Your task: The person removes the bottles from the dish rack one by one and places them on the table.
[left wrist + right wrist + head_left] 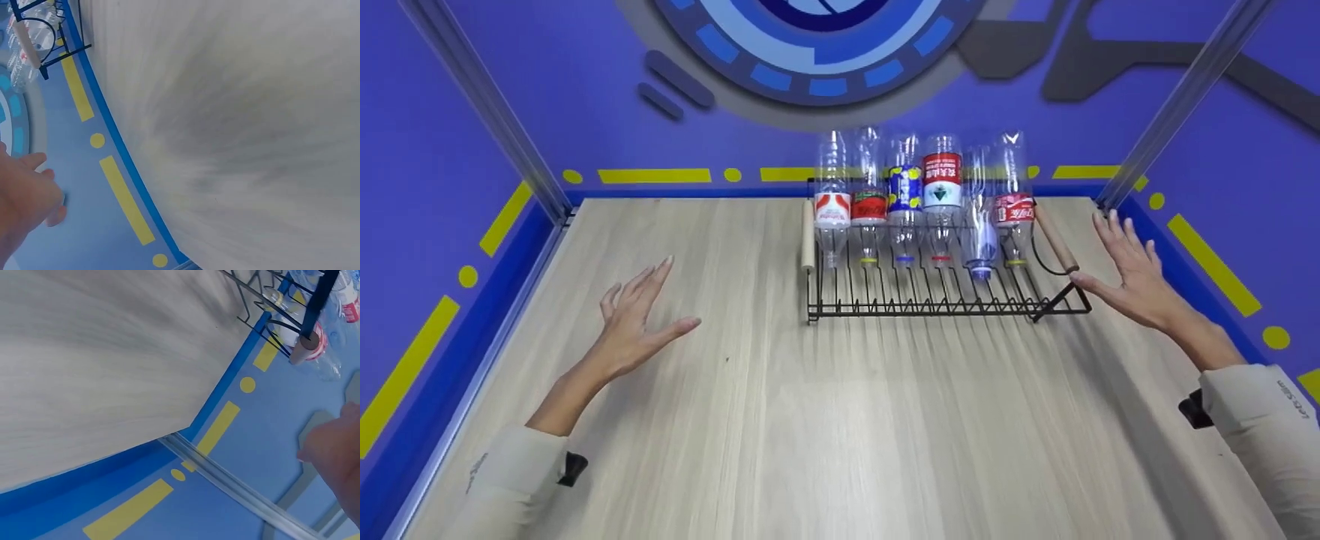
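Note:
A black wire rack (922, 307) with wooden handles stands at the back right of the table. Several clear plastic bottles lie in it side by side, caps toward me, among them a bottle with a blue-and-yellow label (905, 189) and a cola bottle (1015, 208) at the right end. My right hand (1136, 281) is spread beside the rack's right wooden handle (1056, 238), its thumb tip close to the rack's corner; whether they touch I cannot tell. My left hand (634, 326) hovers over the table, left of the rack, fingers apart and holding nothing.
The light wood table (840, 420) is bounded by blue-purple walls (427, 135) with yellow dashes. Metal posts (1177, 105) rise at both back corners. In the right wrist view, the rack's wooden handle (304, 349) and bottles show at the upper right.

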{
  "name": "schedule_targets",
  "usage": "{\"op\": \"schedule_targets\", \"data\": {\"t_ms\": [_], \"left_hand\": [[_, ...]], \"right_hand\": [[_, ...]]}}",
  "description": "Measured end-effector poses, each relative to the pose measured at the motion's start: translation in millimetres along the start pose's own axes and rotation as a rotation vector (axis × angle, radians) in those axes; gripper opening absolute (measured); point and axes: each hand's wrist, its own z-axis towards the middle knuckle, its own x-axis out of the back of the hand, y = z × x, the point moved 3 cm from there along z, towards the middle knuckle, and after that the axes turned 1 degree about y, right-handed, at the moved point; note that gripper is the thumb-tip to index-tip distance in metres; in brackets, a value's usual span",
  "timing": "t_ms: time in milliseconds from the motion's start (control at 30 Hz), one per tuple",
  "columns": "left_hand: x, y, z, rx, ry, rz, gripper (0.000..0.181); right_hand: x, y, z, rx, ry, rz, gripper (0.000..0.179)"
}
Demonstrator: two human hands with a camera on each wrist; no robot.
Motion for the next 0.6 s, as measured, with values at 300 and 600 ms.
{"op": "schedule_targets", "data": {"t_ms": [300, 600], "left_hand": [[-8.3, 8.9, 11.0, 0.047, -0.051, -0.162, 0.091], [-24.6, 13.8, 24.6, 0.057, -0.086, -0.215, 0.090]], "right_hand": [[9, 14, 6.9, -0.169, -0.115, 0.222, 0.089], [10, 21, 13.8, -0.158, -0.108, 0.304, 0.084]]}}
